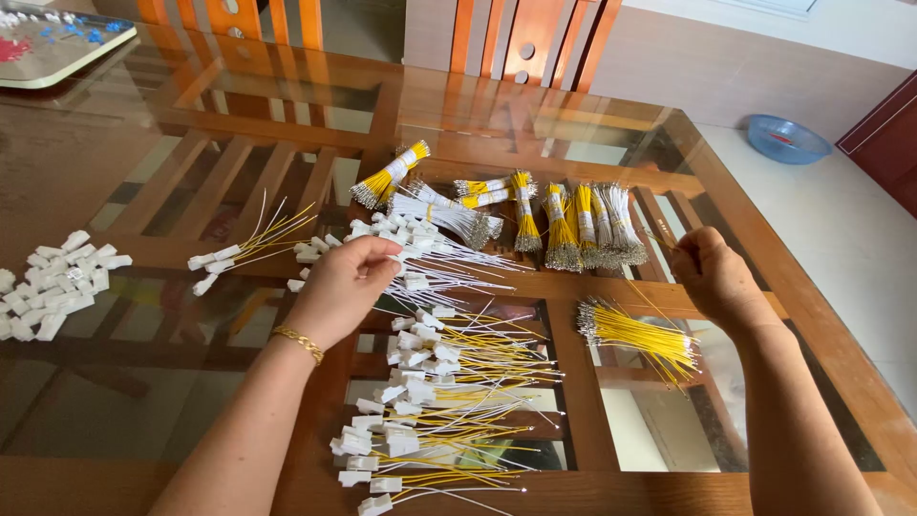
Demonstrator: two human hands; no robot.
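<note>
Head view, one frame. Far left on the glass tabletop (115, 191) I log a loose pile of white plastic connectors (57, 282), and at the top left corner a flat cream tray (57, 48) with small blue and red bits on it. Next right, a small group of finished leads (239, 250), white plugs with yellow and white wires fanned upward. My left hand (346, 287), gold bracelet (298, 342) at the wrist, has its fingertips pinched together on a white connector (396, 250) at the edge of a heap of white-wired leads (430, 248); the thing gripped is partly hidden by the fingers. Below that hand a long stack of assembled leads (430, 401) runs toward the near edge, plugs left, wires right. Behind it lie taped wire bundles (535, 215), yellow and white, each banded with a pale wrap, stripped ends down. My right hand (712, 272) is closed on a thin yellow wire (664, 239), barely visible, just above a loose yellow bundle (635, 334). Hands are well apart. Far right, on the floor, a blue plastic bowl (785, 139).
</note>
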